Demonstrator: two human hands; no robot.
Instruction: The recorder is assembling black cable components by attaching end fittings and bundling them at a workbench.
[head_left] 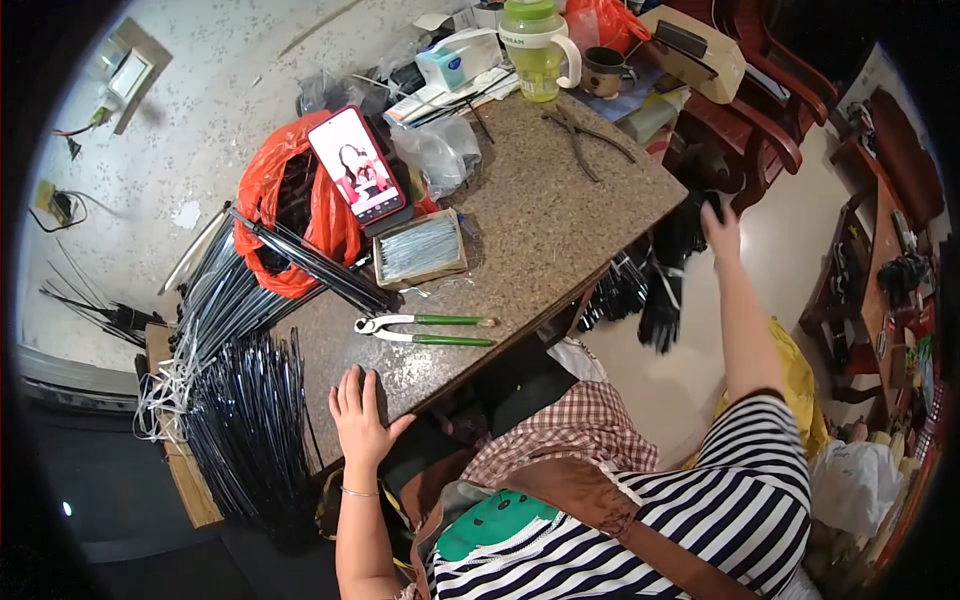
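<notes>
My left hand (362,418) lies flat on the near edge of the speckled table (540,200), fingers stretched out and holding nothing. Beyond it rest pincers (430,330) with green handles. To its left a thick bundle of shiny black strips (250,430) hangs over the table's side. My right arm reaches out past the table's right edge. There my right hand (722,235) is closed at the upper end of black strips (690,225), its fingers partly hidden. More black strips (660,310) hang or lie below, tied with something pale.
A phone (355,165) stands behind a box of thin metal wires (420,250). Left of it are a red plastic bag (270,170) and long dark strips. Dark pliers (585,140), a green jug (535,55) and a mug (603,75) sit farther back. A red-brown chair (750,130) stands at right.
</notes>
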